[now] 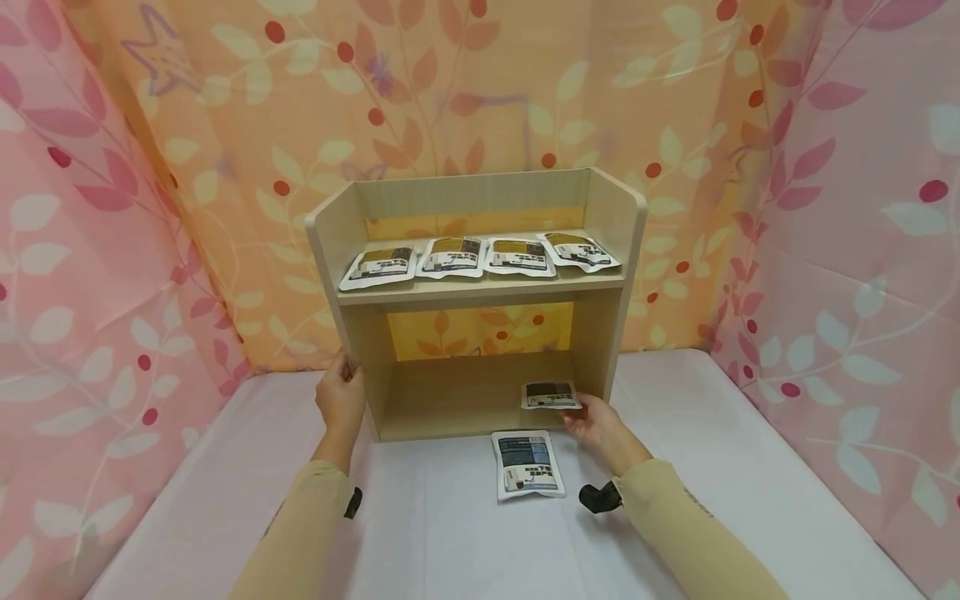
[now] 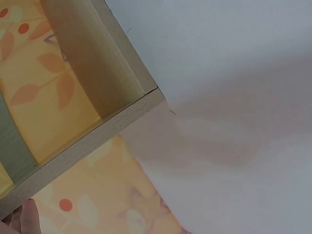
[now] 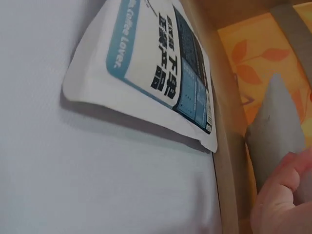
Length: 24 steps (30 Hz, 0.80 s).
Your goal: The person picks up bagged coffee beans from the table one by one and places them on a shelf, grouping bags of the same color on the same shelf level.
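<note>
My left hand (image 1: 341, 398) holds the left side panel of a small wooden shelf (image 1: 482, 289); in the left wrist view its fingers (image 2: 30, 217) lie against that panel's edge. A white coffee pouch (image 1: 551, 395) with a dark label is pinched at its right edge by my right hand (image 1: 596, 425), in the lower compartment's opening near the right panel. In the right wrist view this held pouch (image 3: 274, 131) shows its plain side. Another coffee pouch (image 1: 527, 467), blue and white with "Coffee Lover" on it, lies on the table right before the shelf's front edge.
Several similar pouches (image 1: 453, 257) lie in a row on the upper shelf board, the rightmost one slanted. A white cloth covers the table (image 1: 435, 533). Patterned curtains (image 1: 480, 100) stand behind the shelf and on both sides.
</note>
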Tool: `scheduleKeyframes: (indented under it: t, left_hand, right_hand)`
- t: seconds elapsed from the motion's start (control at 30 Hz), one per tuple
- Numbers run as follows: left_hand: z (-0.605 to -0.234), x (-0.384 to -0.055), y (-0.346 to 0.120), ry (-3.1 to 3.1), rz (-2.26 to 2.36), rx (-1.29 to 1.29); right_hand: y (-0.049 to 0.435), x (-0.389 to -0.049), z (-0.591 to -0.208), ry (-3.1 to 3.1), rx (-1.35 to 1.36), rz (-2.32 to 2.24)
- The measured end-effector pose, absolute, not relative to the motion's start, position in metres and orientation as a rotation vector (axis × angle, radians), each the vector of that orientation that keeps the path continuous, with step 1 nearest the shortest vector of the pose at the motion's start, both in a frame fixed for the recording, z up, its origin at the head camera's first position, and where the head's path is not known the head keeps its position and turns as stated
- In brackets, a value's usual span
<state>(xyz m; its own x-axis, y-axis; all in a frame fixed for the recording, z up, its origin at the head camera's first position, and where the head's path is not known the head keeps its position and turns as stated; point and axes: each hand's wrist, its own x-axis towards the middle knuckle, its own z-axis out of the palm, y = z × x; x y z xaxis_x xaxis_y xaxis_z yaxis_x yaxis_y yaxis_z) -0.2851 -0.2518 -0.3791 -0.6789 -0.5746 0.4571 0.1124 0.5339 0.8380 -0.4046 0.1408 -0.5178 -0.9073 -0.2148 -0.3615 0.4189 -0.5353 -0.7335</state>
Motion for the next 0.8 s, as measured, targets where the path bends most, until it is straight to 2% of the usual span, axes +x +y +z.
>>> scheduleKeyframes:
  t: [0.1,0.27,0.8]
  left_hand:
    - [-0.378,-0.286,-0.25,-2.03,-1.193,0.364]
    - [-0.378,-0.288,-0.248,-2.032,-1.19,0.363]
    - [-0.382,-0.286,-0.252,-2.028,-1.127,0.359]
  right_hand:
    - [0.125,-0.354,-0.462,1.291,0.447,-2.491]
    - [0.122,-0.319,-0.431,1.129,0.367,-2.633]
    - [0.13,-0.308,-0.436,1.26,0.375,-2.562]
